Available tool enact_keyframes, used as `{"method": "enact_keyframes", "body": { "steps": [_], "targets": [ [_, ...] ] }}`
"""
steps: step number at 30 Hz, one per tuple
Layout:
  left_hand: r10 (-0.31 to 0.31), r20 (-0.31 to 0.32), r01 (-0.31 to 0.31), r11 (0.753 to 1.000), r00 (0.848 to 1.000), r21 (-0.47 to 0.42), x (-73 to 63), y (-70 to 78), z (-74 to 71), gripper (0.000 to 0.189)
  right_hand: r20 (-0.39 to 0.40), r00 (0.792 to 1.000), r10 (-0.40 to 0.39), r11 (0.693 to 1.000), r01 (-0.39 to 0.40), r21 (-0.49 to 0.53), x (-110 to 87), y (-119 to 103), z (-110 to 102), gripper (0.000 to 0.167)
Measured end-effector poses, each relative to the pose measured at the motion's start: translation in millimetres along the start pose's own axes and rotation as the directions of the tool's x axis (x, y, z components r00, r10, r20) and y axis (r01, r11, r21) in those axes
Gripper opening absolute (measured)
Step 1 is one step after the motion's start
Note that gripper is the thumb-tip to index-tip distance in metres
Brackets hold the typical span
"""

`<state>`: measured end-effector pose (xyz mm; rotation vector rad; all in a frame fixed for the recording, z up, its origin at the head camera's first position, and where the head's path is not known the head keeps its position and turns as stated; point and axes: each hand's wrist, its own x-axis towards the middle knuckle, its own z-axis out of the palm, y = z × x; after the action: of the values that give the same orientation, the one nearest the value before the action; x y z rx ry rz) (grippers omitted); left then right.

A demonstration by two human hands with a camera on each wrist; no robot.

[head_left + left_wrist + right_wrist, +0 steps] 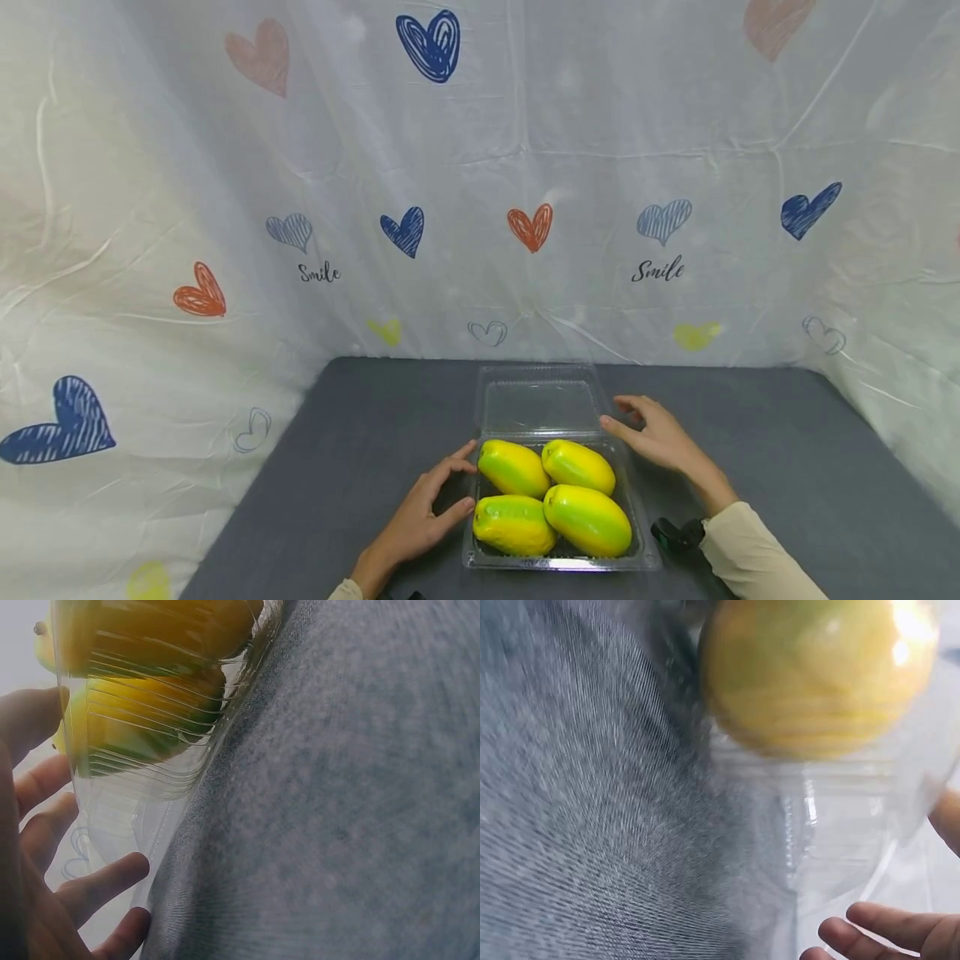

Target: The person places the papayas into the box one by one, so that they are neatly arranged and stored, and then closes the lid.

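A clear plastic clamshell box [562, 565] lies with its lid [540, 407] folded back away from me. Several oval, yellow-green, mango-like fruits [588, 520] fill its base in two rows. At the box's left side is my left hand [416, 518], fingers spread and thumb and fingertips right at the rim; the left wrist view shows these fingers [105, 885] along the ribbed wall. My right hand [660, 437] is beside the hinge on the right, its thumb reaching to the lid's edge. In the right wrist view its loosely extended fingers [889, 926] appear below a fruit [817, 675].
The box stands on a dark grey cloth-covered table [360, 433]. Behind and at both sides hangs a white curtain [465, 142] printed with hearts and words. A black device [677, 535] sits at the right wrist, near the box's right side.
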<state>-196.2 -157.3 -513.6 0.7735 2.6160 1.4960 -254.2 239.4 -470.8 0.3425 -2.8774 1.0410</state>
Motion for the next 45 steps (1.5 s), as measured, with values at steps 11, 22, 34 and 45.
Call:
{"method": "enact_keyframes", "body": {
  "steps": [11, 22, 34, 45],
  "targets": [
    [-0.005, 0.003, 0.005, 1.000, 1.000, -0.012, -2.1, -0.8, 1.8, 0.031, 0.069, 0.995, 0.075, 0.995, -0.078, 0.054, 21.2, 12.6, 13.2, 0.072],
    [-0.012, 0.005, 0.012, 1.000, 1.000, -0.007, -0.2, -0.9, 2.8, 0.031, 0.029, 0.999, 0.044, 0.994, -0.047, 0.096, 25.3, 10.5, 14.5, 0.069],
    [-0.008, -0.006, 0.008, 1.000, 1.000, 0.018, -0.9, 0.2, 2.7, 0.031, -0.093, 0.996, -0.010, 0.994, 0.020, 0.110, 21.3, 3.3, 10.6, 0.068],
    [0.022, -0.022, -0.021, 0.999, 1.000, 0.046, 1.6, 0.1, 2.3, 0.032, -0.188, 0.977, -0.099, 0.981, 0.128, 0.145, 13.9, -4.8, 2.7, 0.064]
  ]
}}
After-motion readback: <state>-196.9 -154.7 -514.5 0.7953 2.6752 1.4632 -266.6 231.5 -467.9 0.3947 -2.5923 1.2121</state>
